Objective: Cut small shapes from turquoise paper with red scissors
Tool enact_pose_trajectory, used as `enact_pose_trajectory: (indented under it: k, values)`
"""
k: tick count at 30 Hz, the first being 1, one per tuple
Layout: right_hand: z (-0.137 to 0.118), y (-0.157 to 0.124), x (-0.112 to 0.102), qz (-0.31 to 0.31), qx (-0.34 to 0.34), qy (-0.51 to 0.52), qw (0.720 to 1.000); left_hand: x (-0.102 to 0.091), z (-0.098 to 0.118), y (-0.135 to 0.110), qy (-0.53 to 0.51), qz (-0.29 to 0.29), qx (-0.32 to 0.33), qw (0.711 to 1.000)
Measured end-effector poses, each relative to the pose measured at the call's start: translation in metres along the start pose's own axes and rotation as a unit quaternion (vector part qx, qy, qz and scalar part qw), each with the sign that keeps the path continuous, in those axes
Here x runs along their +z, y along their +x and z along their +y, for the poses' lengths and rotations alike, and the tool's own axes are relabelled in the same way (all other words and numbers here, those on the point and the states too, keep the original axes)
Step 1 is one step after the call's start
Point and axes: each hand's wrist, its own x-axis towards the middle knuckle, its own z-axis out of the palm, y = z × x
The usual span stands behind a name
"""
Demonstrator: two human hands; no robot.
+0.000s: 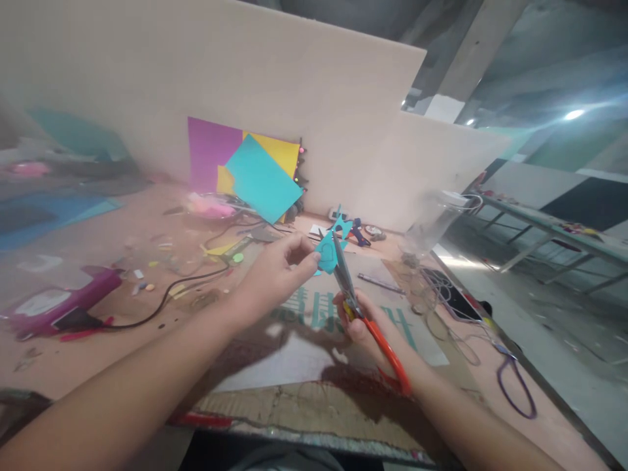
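While our left hand pinches the teal scrap at its nine o'clock edge, thumb and forefinger nearly together, our right hand curls round the scissors, their blades reaching up from five o'clock to the scrap's right side. How far apart the blades stand, we cannot tell. The scrap is held up off the table, in front of us at the clock's centre, with a lettered sheet lower down toward six. A curved line is drawn on it, and ragged teal bits stick out toward one o'clock.

We judge it paper-light, bendy rather than slippery, and easily creased or torn where it narrows. A flat pinch on its widest part, clear of line and blades, should suit it; the scissors, stiffer and heavier, ask for a hold at the orange handles. A pen lies near four o'clock.
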Motion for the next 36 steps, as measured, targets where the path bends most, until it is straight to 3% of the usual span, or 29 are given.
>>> enact_pose_trajectory:
  k: [36]
  values:
    - [-0.002, 0.0029, -0.0028, 0.003, 0.013, -0.037, 0.999, 0.0044, -0.002, 0.0001, -0.028, -0.008, -0.036, 0.999]
